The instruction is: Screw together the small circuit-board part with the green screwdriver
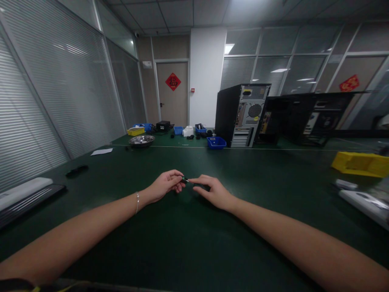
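Over the middle of the dark green table (152,247), two bare hands nearly meeting, forearms coming in from the lower corners. Left hand (166,184): mostly closed, thumb and forefinger pinching a small dark item (184,179); remaining fingers loosely curled below. Thin bracelet (137,202) on that wrist. The item sits at the left fingertips, between the hands, a short pale end directed rightward; too small and blurred to identify. Right hand (216,191): half open, index finger stretched to the pale end, at or just beside it; contact not certain. Thumb parted from the index, dark patch in the gap; cannot tell whether an object is gripped there. Farther back, well apart from the hands: metal bowl (141,144) to the left, blue tray (216,146) just beside a black computer tower (225,117).
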`<action>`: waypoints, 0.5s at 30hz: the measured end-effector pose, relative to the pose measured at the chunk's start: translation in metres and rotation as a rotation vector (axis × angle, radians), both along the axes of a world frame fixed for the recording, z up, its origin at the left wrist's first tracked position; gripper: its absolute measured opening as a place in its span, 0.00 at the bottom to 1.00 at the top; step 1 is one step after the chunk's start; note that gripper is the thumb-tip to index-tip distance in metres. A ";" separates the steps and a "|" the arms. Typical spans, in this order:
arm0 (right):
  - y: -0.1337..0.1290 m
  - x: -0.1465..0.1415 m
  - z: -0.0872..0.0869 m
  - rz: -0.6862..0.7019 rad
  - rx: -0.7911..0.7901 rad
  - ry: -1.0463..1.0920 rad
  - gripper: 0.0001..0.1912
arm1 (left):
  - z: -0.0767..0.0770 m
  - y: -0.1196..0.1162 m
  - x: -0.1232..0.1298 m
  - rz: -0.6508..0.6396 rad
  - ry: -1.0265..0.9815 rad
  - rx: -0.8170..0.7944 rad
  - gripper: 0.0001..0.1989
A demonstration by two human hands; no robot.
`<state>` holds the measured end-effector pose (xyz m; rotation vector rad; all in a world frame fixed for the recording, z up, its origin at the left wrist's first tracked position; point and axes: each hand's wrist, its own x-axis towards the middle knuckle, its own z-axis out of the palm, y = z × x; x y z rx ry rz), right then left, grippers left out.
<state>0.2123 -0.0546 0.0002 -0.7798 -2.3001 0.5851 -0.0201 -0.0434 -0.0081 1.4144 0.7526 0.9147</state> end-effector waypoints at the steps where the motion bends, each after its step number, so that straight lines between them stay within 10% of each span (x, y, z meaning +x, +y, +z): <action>1: 0.000 0.000 0.000 0.012 -0.002 0.005 0.16 | 0.000 0.000 0.000 -0.006 -0.002 -0.005 0.12; 15: 0.000 0.001 0.002 0.046 -0.039 0.015 0.17 | 0.000 -0.001 -0.002 -0.033 -0.093 -0.065 0.12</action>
